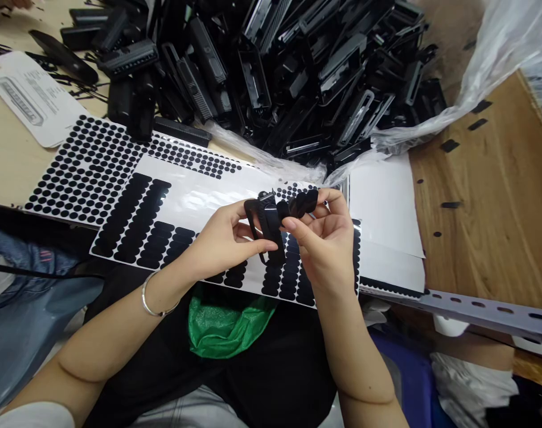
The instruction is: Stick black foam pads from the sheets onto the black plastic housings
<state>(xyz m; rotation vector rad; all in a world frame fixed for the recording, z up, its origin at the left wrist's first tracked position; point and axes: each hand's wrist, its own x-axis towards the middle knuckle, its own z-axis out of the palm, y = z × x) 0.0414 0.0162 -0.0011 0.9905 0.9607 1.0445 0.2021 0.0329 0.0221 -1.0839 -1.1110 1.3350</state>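
My left hand [230, 238] is closed around a black plastic part [271, 232] with an open, frame-like side, tilted above the sheets. Between the thumb and fingers of my right hand [320, 238] are several black rounded stickers [303, 204], overlapping like a fan. Their left end meets the plastic part; whether one is stuck to it I cannot tell. Beneath both hands lies a white sheet of long black rounded stickers [132, 220]. Another sheet, with small round black stickers [84, 172], is partly under it.
A large heap of black plastic parts [253, 71] fills the back, with clear plastic film [453, 125] along its front and right. A printed white card [30, 98] lies at the left. Loose black pieces dot the wooden board [485, 208]. A green bag [229, 324] hangs below the table edge.
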